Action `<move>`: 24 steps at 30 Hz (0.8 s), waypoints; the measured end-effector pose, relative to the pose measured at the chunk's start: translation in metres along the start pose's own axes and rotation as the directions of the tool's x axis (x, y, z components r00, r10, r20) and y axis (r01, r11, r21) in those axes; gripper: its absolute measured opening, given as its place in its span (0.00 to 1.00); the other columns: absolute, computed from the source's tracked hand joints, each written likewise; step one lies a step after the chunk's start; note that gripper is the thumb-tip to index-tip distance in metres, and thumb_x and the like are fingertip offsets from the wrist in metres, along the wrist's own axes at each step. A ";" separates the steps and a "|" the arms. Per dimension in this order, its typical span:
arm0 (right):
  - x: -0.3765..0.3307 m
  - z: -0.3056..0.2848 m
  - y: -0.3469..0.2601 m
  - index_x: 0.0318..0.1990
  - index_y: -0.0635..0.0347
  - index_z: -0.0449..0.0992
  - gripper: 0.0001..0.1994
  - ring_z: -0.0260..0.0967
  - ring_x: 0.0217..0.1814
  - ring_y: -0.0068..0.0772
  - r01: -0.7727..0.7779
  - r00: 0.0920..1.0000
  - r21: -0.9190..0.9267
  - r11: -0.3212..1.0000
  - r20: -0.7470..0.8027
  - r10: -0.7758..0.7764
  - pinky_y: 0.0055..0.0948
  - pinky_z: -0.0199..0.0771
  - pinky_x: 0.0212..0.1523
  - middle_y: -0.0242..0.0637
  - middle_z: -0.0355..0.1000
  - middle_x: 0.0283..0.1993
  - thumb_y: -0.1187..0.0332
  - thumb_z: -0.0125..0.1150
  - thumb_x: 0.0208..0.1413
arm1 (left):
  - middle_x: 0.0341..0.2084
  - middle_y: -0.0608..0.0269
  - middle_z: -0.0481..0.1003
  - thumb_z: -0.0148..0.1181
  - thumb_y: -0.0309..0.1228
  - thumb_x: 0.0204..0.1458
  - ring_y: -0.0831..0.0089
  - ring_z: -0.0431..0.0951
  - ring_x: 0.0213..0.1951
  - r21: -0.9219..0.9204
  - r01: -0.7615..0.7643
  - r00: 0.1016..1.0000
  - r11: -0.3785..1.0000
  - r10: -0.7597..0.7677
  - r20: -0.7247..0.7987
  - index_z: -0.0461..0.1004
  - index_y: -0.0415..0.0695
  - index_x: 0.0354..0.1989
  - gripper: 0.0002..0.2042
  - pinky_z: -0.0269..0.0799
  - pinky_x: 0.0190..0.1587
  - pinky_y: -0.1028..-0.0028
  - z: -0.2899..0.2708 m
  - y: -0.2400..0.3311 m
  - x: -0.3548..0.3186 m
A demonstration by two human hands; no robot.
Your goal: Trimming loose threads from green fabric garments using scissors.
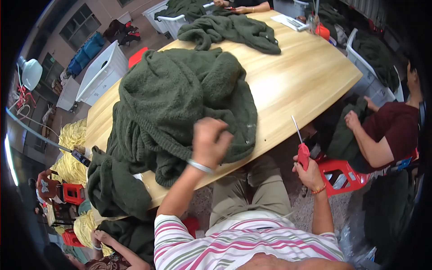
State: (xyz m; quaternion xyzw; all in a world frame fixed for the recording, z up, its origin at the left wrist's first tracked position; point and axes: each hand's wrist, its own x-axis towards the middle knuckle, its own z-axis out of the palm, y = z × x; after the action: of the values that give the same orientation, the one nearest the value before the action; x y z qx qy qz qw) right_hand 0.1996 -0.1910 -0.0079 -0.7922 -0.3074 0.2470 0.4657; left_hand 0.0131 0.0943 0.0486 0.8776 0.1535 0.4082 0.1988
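Note:
A large heap of dark green knitted garments (166, 85) lies on the wooden table in front of me, with a ribbed edge showing across its front. Over the near right part of this heap is my left hand (210, 143), somewhat blurred, its fingers half bent and apart with nothing seen in them. A pale band circles that wrist. Off the table's near edge, my right hand (308, 173) is closed around the red handle of a slim metal-shafted tool (303, 155). Its thin tip points up and away from me; its exact kind is unclear.
The wooden table (310, 67) bears another green garment (234, 31) at its far side. A person (391, 130) sits at the right near a red stool (342, 173); others work at far side and lower left. White bins (105, 72) and a lamp (31, 74) stand left.

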 end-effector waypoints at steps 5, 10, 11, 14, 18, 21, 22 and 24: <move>0.002 0.005 -0.001 0.44 0.68 0.72 0.11 0.77 0.30 0.29 -0.005 1.000 0.023 1.000 0.022 0.004 0.29 0.75 0.35 0.40 0.75 0.27 0.73 0.55 0.54 | 0.55 0.45 0.64 0.65 0.46 0.47 0.51 0.61 0.59 0.425 0.594 0.672 0.683 -0.130 -0.729 0.60 0.37 0.59 0.36 0.58 0.60 0.59 -0.129 -0.164 0.013; 0.002 0.005 -0.005 0.44 0.68 0.72 0.12 0.77 0.30 0.31 -0.002 1.000 0.067 0.998 0.029 0.000 0.29 0.75 0.36 0.41 0.76 0.28 0.72 0.55 0.54 | 0.43 0.53 0.70 0.69 0.51 0.40 0.67 0.73 0.37 -0.804 0.586 0.005 0.102 -0.993 -0.122 0.61 0.44 0.61 0.41 0.69 0.40 0.72 -0.214 -0.281 0.022; 0.001 0.005 -0.003 0.44 0.68 0.72 0.12 0.77 0.30 0.31 0.015 0.999 0.057 0.998 0.028 -0.017 0.29 0.75 0.36 0.42 0.76 0.29 0.72 0.54 0.54 | 0.43 0.53 0.70 0.69 0.51 0.40 0.67 0.73 0.37 -0.797 0.595 0.010 0.102 -0.993 -0.120 0.61 0.44 0.61 0.41 0.69 0.40 0.72 -0.229 -0.293 0.023; -0.002 0.002 -0.003 0.44 0.66 0.73 0.12 0.76 0.31 0.28 0.000 1.000 0.063 0.998 0.031 -0.002 0.27 0.74 0.36 0.38 0.75 0.29 0.71 0.57 0.54 | 0.37 0.57 0.73 0.69 0.48 0.42 0.67 0.74 0.32 -0.607 0.750 0.178 0.264 -0.964 -0.199 0.66 0.42 0.56 0.34 0.70 0.38 0.73 -0.230 -0.293 0.031; -0.009 -0.006 -0.003 0.44 0.66 0.73 0.12 0.77 0.32 0.30 -0.065 0.997 -0.043 0.997 0.040 0.067 0.28 0.74 0.37 0.39 0.76 0.27 0.70 0.56 0.54 | 0.34 0.63 0.76 0.63 0.29 0.51 0.77 0.74 0.34 -0.142 0.210 0.888 0.967 -0.249 -0.386 0.75 0.40 0.44 0.13 0.69 0.40 0.79 -0.082 -0.134 0.071; -0.007 0.001 0.000 0.44 0.65 0.73 0.13 0.77 0.32 0.29 -0.053 0.994 -0.065 0.996 0.088 0.059 0.29 0.74 0.38 0.38 0.76 0.27 0.69 0.56 0.53 | 0.31 0.67 0.77 0.61 0.24 0.51 0.82 0.73 0.31 -0.106 0.187 0.976 0.977 -0.172 0.136 0.78 0.42 0.39 0.07 0.70 0.35 0.81 0.004 -0.043 0.042; -0.005 0.004 0.001 0.44 0.64 0.74 0.13 0.76 0.31 0.29 -0.031 0.994 -0.048 0.998 0.107 0.036 0.30 0.74 0.39 0.37 0.76 0.27 0.68 0.56 0.53 | 0.29 0.67 0.77 0.63 0.25 0.50 0.82 0.74 0.30 -0.146 0.302 0.937 0.942 -0.266 0.225 0.78 0.42 0.40 0.09 0.70 0.32 0.80 0.034 -0.026 0.031; -0.005 0.010 -0.008 0.44 0.63 0.74 0.13 0.77 0.33 0.37 -0.025 0.992 -0.064 0.998 0.124 0.033 0.35 0.73 0.40 0.43 0.76 0.30 0.68 0.57 0.53 | 0.29 0.59 0.75 0.68 0.27 0.43 0.75 0.74 0.26 -0.067 0.276 0.915 0.959 -0.240 0.324 0.76 0.41 0.43 0.16 0.72 0.31 0.75 0.083 -0.020 0.016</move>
State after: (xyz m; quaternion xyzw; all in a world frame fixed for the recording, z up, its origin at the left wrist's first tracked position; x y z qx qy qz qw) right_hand 0.1876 -0.1856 -0.0044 -0.7936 -0.3321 0.2931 0.4171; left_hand 0.0856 0.1001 0.0008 0.8907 0.2114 0.2420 0.3215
